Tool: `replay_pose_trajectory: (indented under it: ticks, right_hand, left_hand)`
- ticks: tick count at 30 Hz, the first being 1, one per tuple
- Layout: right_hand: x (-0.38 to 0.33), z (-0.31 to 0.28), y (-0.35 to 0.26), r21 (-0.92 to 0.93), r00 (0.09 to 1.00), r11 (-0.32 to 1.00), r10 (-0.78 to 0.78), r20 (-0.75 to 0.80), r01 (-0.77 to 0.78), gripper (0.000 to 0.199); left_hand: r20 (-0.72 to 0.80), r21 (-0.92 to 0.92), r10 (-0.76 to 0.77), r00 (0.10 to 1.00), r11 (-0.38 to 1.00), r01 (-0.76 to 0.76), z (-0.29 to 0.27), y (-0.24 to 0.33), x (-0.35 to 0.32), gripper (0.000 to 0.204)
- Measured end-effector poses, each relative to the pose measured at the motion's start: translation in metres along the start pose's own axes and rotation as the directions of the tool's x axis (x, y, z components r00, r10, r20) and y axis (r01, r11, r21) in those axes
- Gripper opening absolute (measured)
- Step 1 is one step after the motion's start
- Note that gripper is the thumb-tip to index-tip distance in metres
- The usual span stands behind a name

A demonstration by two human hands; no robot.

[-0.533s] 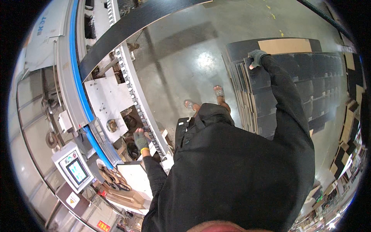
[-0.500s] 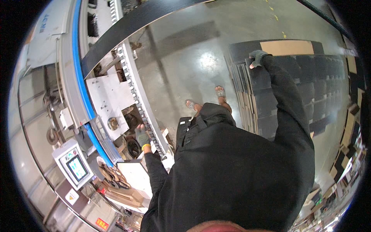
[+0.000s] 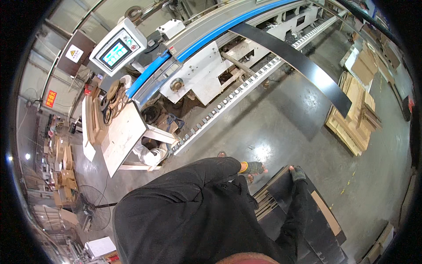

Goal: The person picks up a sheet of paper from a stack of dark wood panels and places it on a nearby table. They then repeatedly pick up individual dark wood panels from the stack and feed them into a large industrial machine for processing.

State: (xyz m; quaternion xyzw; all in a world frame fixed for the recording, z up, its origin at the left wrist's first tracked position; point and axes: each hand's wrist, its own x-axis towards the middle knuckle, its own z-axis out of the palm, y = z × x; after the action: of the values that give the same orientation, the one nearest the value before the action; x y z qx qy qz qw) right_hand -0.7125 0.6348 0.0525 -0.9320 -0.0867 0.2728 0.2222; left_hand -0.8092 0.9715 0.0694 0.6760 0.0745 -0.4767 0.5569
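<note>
My right hand (image 3: 298, 174), in a dark glove, reaches out on a black sleeve and curls over the far edge of the top black sheet of a stack of dark sheets (image 3: 316, 220) on the floor. A brown cardboard strip shows along the stack's right side. My left hand (image 3: 254, 167), in a grey glove with a yellow cuff, hangs in the air just left of the stack's far corner, holding nothing, with its fingers pointing toward the stack. My black jacket hides the near part of the stack.
A long machine with a blue rail (image 3: 206, 37), a chain track (image 3: 228, 99) and a long black belt (image 3: 299, 59) runs across the top. A control screen (image 3: 115, 52) stands at upper left, a white workbench (image 3: 121, 134) below it. Brown cardboard stacks (image 3: 354, 116) lie at right. A floor fan (image 3: 90, 209) stands at lower left.
The view has swung round. My left hand has left the machine's chain track and come over beside the dark stack. My right hand has stayed on the stack's far edge.
</note>
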Motion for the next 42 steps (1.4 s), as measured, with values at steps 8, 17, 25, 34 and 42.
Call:
replay_pose_trajectory:
  ticks: [8, 17, 25, 34, 42]
  right_hand:
    - [0.076, -0.044, -0.113, 0.265, 0.991, 0.964, 0.048, -0.124, -0.013, 0.070]
    - [-0.020, -0.082, -0.052, 0.055, 0.922, 0.981, 0.152, 0.355, -0.184, 0.088]
    - [0.036, 0.018, -0.157, 0.327, 0.988, 0.939, 0.065, 0.140, -0.108, 0.079]
    - [0.142, 0.069, -0.421, 0.048, 0.999, 0.998, 0.031, 0.030, -0.033, 0.078]
    - [0.197, 0.095, -0.518, 0.167, 0.971, 0.959, 0.236, -0.030, -0.228, 0.069]
  left_hand:
    - [0.106, -0.513, 0.085, 0.991, 0.858, -0.019, -0.018, 0.097, -0.080, 0.073]
    - [-0.624, -0.586, -0.072, 0.778, 0.702, -0.406, -0.213, -0.011, -0.180, 0.047]
    - [-0.868, -0.481, -0.304, 0.391, 0.323, -0.815, -0.393, -0.093, -0.222, 0.046]
    - [-0.871, -0.466, -0.400, 0.286, 0.489, -0.738, -0.497, -0.118, -0.254, 0.074]
    - [-0.919, -0.290, -0.391, 0.050, 0.584, -0.758, -0.603, -0.111, -0.245, 0.048]
